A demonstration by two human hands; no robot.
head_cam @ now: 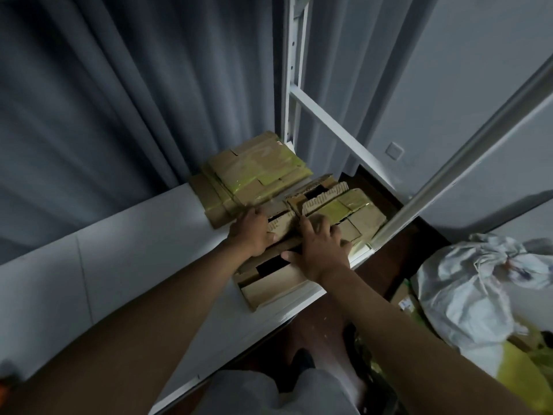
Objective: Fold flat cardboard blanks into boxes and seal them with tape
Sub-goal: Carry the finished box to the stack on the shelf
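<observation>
The left hand (pixel 250 232) is laid palm down, fingers spread, on a torn brown corrugated cardboard blank (pixel 287 232); nothing is gripped. The right hand (pixel 321 253) is pressed flat beside it on the same blank, fingers splayed. The blank is lying on the white desk (pixel 155 235), a dark gap showing beneath one flap. Just behind, a stack of flattened brown cardboard pieces with yellow-green tape (pixel 257 172) is seen. No finished box and no tape roll are visible; folding seems barely begun, sealing not yet done.

Dim, bluish, soft; wide-angle edge distortion.
</observation>
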